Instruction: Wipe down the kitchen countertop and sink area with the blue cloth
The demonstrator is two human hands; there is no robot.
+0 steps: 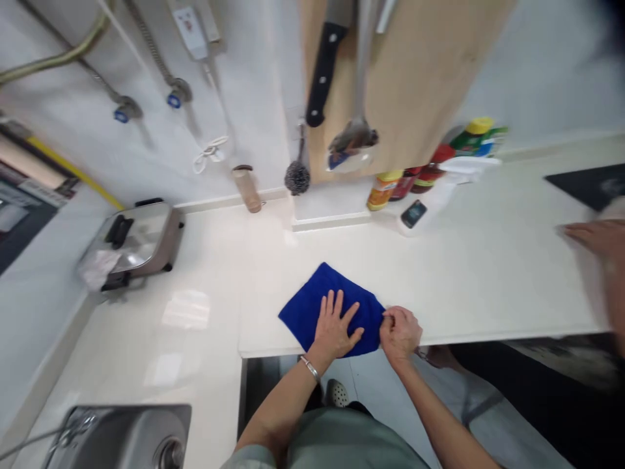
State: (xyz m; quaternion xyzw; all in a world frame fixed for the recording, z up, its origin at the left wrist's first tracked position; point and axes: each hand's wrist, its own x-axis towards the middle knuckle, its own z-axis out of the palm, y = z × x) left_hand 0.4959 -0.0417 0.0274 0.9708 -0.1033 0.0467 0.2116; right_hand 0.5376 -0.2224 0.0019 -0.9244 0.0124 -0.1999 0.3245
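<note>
A blue cloth (pixel 305 309) lies folded on the white countertop (pixel 459 280), its lower part at the front edge. My left hand (pixel 336 329), with a bracelet at the wrist, rests flat on the cloth with its fingers spread. At the cloth's right corner, my right hand (pixel 400 331) is closed, its thumb and fingers pinching that corner. The underside of the cloth is hidden.
A sink (pixel 122 436) is at the lower left, an electric pan (pixel 146 238) at the left. Bottles (pixel 383 189) and a spray bottle (pixel 420 212) stand by the wall below a hanging knife (pixel 325 75) and ladle. Another person's hand (pixel 598 238) touches the counter at the right.
</note>
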